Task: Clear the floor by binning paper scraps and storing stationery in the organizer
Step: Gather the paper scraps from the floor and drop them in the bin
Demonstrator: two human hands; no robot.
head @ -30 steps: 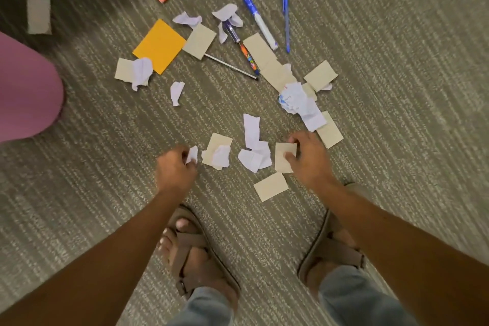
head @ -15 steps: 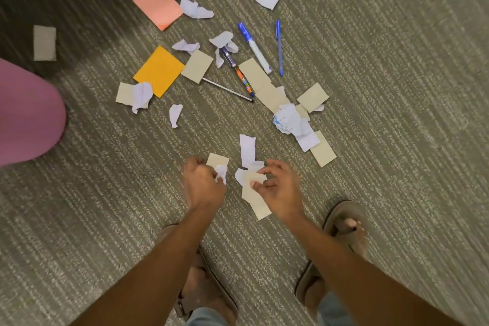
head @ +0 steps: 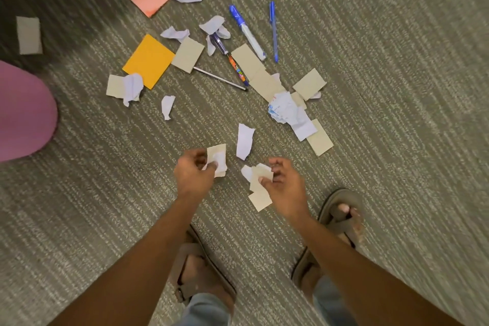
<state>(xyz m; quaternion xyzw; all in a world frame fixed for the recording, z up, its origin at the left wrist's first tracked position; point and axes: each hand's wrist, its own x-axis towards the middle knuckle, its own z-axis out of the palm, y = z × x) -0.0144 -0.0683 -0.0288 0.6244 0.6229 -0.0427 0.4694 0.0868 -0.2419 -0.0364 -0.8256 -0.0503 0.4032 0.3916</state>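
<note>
Gathering scraps with both hands, you are working the near edge of the mess. Your left hand (head: pixel 194 176) is pinching a tan card with a white scrap (head: pixel 217 160) between thumb and fingers, and your right hand (head: pixel 284 184) is clamping a small stack of tan and white pieces (head: pixel 258 180). Be careful with that stack: the lowest tan piece is hanging loose at 6 o'clock of your fingers, so you are better off squeezing the pile together before reaching for more. A white strip (head: pixel 244 140) is lying just beyond your hands at 12 o'clock, an easy next grab.

Further out at 12 to 1 o'clock, the pens (head: pixel 247 32) are waiting among cards, still to be stored; no organizer or bin is showing. The carpet (head: pixel 397 87) is ribbed and grey-green, so thin scraps are lying flat and needing a fingernail. A pink rounded thing (head: pixel 23 114) is sitting at 9 o'clock; I cannot tell what it is.
</note>
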